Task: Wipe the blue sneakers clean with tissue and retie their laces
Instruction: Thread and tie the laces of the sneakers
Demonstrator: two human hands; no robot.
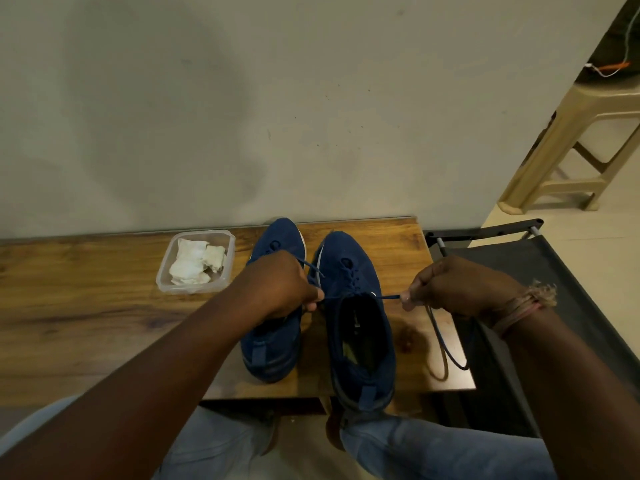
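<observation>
Your two blue sneakers sit side by side, toes away; right shoe's lace pulled taut, crumpled tissue in the tub.

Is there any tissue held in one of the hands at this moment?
No, the left hand and right hand pinch lace ends; the tissue lies in the plastic container.

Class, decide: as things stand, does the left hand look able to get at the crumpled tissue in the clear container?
Probably yes, once it lets go. The left hand is pinching a lace, but the open-topped container holding the tissue sits just to its left on the table, with nothing between.
</observation>
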